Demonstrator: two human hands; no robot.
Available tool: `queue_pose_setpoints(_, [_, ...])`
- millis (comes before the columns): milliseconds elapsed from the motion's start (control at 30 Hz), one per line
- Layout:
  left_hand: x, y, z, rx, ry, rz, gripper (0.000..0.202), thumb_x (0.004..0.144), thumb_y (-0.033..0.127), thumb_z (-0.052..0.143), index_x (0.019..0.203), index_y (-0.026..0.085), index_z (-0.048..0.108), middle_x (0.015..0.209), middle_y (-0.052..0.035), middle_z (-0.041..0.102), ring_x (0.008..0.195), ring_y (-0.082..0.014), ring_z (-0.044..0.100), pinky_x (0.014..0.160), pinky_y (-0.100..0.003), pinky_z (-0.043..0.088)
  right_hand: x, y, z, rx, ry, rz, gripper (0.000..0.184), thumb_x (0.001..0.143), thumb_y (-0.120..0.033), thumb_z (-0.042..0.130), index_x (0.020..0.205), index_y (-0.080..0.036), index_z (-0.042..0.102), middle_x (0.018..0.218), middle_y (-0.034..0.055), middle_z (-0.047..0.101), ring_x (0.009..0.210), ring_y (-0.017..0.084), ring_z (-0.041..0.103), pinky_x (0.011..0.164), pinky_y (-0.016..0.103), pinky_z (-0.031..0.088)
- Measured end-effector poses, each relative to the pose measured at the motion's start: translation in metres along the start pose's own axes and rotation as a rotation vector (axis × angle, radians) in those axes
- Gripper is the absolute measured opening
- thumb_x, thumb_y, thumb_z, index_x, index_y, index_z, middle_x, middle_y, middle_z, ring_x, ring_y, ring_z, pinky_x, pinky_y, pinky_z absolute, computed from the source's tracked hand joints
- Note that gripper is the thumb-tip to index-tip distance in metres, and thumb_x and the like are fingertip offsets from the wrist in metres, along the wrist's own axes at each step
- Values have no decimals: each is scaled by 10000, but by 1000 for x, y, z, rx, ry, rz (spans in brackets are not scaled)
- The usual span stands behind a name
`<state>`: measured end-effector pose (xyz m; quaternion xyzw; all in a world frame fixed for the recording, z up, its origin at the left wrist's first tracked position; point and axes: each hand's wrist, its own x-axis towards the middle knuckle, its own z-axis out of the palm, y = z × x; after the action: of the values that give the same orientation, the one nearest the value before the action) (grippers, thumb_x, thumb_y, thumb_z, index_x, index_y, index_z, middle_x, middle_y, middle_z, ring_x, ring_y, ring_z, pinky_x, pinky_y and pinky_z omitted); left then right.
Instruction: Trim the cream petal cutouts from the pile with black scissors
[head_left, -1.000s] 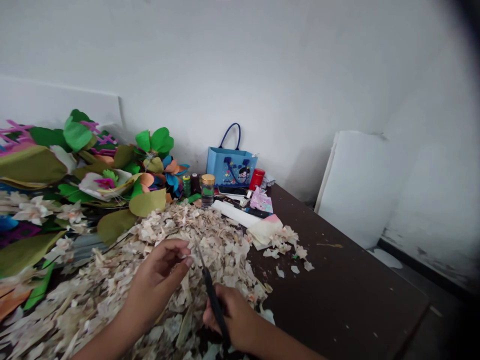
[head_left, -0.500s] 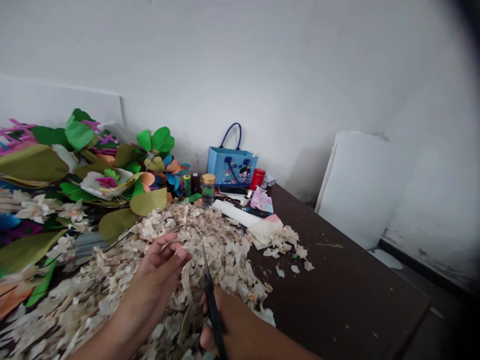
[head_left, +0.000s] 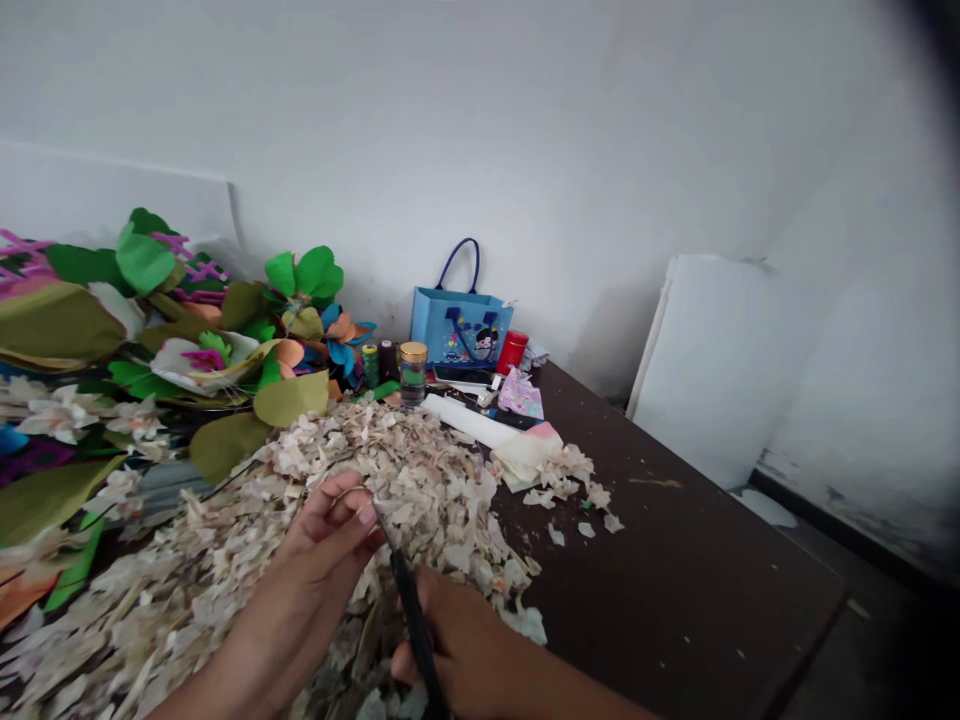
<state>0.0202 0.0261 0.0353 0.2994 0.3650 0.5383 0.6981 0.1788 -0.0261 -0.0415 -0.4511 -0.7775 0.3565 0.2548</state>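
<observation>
My left hand (head_left: 322, 555) hovers over a big heap of pale dried husk scraps (head_left: 247, 540), its thumb and fingers pinched on a small pale scrap I can barely make out. My right hand (head_left: 461, 650) grips black scissors (head_left: 405, 600), blades pointing up and left, their tip right beside my left fingertips. Both hands sit near the bottom edge of the head view, above the heap's near side.
Paper flowers and leaves (head_left: 150, 330) pile up at the left. A blue gift bag (head_left: 459, 328), a red can (head_left: 512, 351), a glass jar (head_left: 412, 373) and thread spools (head_left: 373, 365) stand by the wall. The dark table (head_left: 675, 570) extends right; white boards (head_left: 712, 370) lean beyond it.
My left hand has closed its fingers into a pinch and shifted slightly down. The scissors tilted left, their tip now meeting my left fingertips.
</observation>
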Motion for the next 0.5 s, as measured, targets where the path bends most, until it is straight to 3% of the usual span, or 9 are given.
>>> queue_pose_setpoints(267, [-1,-16,3,-1,15,-33,429,486,220,867,839,221,622,715,42,594,705,-89,532,671,-164,454,3,0,3,-55,162,-93,627,846,-743,186,910,-187,468,811,46,569,666,166,512,591,247,385])
queue_pose_setpoints(400, [-1,-22,0,70,11,-83,393,468,248,868,768,204,617,700,47,593,657,-92,523,591,-161,438,5,-3,1,-50,172,-112,617,866,-719,148,897,-187,459,820,52,570,670,159,509,582,239,383])
queue_pose_setpoints(500, [1,-21,-1,81,18,-69,396,482,226,857,796,210,615,711,47,602,667,-96,538,616,-173,445,5,-4,0,-55,156,-96,604,864,-721,167,886,-189,454,807,44,567,655,156,500,570,242,372])
